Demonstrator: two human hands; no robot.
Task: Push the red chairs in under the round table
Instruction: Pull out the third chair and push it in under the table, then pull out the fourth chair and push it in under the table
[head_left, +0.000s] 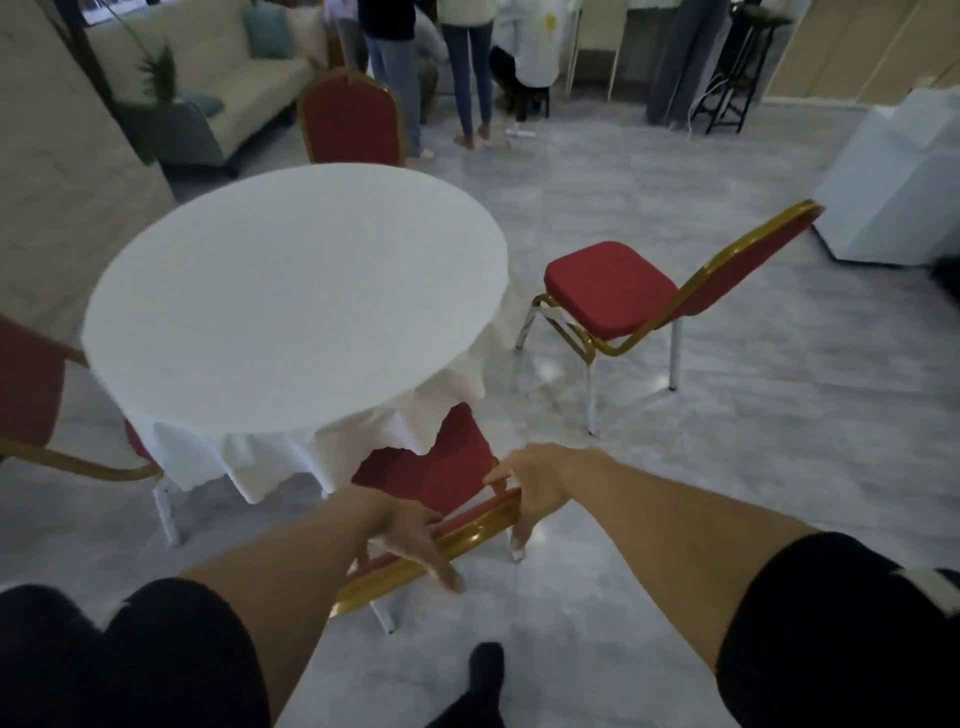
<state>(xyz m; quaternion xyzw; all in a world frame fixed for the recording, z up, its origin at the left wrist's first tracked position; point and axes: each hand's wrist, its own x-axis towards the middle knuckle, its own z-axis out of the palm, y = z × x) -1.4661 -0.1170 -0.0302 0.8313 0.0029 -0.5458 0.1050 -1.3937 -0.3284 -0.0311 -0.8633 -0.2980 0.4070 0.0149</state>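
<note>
A round table (291, 291) with a white cloth stands left of centre. Right in front of me a red chair (452, 467) with a gold frame is tucked under the table's near edge, its seat hidden by the cloth. My left hand (410, 540) and my right hand (530, 488) both grip the gold top rail of its backrest. A second red chair (618, 286) stands clear of the table on the right, its seat fully exposed. A third red chair (353, 119) is at the table's far side. A fourth red chair (26, 389) sits at the left edge.
Several people (467, 67) stand at the back by a cream sofa (228, 78). A white covered block (904, 182) is at the right. A black stand (737, 67) is at the back right. My dark shoe (483, 675) is on the grey tiled floor.
</note>
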